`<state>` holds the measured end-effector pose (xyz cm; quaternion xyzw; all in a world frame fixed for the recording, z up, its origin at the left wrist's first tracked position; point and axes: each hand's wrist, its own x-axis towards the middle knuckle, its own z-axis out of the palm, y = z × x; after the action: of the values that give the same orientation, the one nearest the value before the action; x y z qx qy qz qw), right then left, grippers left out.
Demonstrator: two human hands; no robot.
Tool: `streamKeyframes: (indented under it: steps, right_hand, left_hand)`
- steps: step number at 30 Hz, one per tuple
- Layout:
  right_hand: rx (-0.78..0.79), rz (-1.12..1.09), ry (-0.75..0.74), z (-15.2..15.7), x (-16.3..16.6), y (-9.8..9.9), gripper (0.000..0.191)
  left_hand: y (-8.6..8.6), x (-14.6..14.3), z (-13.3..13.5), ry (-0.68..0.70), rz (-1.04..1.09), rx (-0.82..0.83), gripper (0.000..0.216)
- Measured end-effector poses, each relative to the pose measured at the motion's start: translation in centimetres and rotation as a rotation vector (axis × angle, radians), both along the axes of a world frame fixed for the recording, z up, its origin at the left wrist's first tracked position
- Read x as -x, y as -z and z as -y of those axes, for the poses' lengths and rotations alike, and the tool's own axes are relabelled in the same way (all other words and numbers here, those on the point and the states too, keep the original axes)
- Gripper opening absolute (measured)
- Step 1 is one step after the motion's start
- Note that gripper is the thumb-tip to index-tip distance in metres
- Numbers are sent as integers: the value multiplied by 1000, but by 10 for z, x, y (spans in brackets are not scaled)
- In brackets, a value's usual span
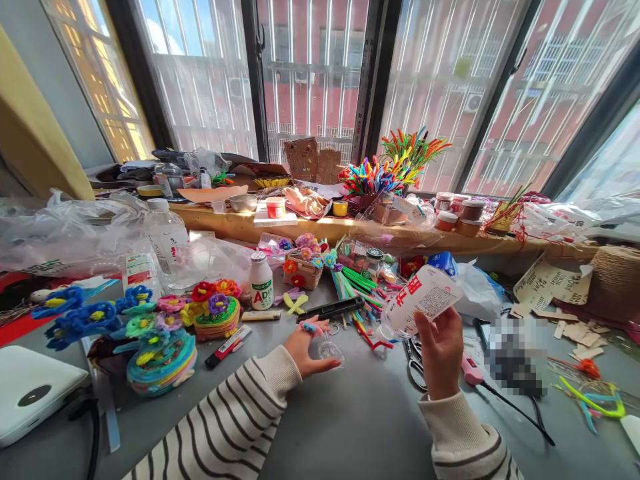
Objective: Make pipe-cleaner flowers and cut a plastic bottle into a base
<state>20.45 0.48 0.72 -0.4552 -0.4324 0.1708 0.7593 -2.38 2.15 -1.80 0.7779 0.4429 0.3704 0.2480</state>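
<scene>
My right hand (441, 350) grips a clear plastic bottle piece (425, 300) with a white label and large red characters. The piece is tilted, its clear end towards the lower left. Lower on the table, my left hand (314, 350) has thumb and fingers around a small round clear plastic piece (331, 353). Something pink and blue sits on one of its fingers. Just beyond the left hand lies a black utility knife (333, 308). Scissors (416, 365) lie beside my right wrist, partly hidden by it.
Fuzzy flower baskets (163, 363) stand left, near a white AD bottle (261, 283). A pink-handled corded tool (471, 368) lies right of my right hand. Colourful pipe cleaners (375, 183) and jars (470, 212) crowd the windowsill. A twine spool (616, 283) stands far right.
</scene>
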Motion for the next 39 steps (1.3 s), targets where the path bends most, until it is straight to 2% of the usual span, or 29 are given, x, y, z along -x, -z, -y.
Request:
streamKeyframes:
  steps: [4, 7, 10, 12, 17, 19, 22, 26, 28, 30, 34, 37, 39]
  right_hand:
    - [0, -52, -44, 2, 1, -4, 47]
    - [13, -115, -159, 2, 4, -6, 44]
    - [46, -189, -266, 3, 7, -6, 42]
    - [79, -232, -356, 4, 11, -7, 44]
    - [144, -279, -624, 16, 27, -12, 47]
    - [142, -273, -693, 21, 34, -15, 47]
    - [132, -260, -715, 25, 40, -17, 47]
    - [191, -227, -728, 27, 44, -16, 46]
    - [222, -216, -731, 28, 44, -16, 46]
    - [239, -208, -738, 28, 45, -19, 47]
    - [234, -206, -730, 30, 44, -26, 50]
    - [213, -172, -734, 29, 41, -28, 48]
    - [213, -156, -678, 29, 39, -27, 44]
  left_hand:
    - [6, 3, -3, 2, -39, -67, 74]
    - [0, 7, -4, 31, -35, -14, 90]
    - [-10, 11, -3, 49, -44, 2, 94]
    - [-18, 11, -1, 70, -23, -12, 87]
    - [-39, 0, 16, 153, 97, 18, 48]
    - [-46, -9, 26, 171, 132, 5, 46]
    - [-54, -24, 36, 179, 193, 123, 51]
    - [-58, -40, 35, 267, 333, 443, 48]
    - [-58, -43, 32, 306, 389, 540, 45]
    - [-58, -43, 31, 283, 405, 539, 42]
    - [-64, -36, 31, 163, 356, 435, 39]
    - [-73, -26, 26, 130, 386, 409, 45]
    - [-82, -17, 18, 106, 474, 408, 48]
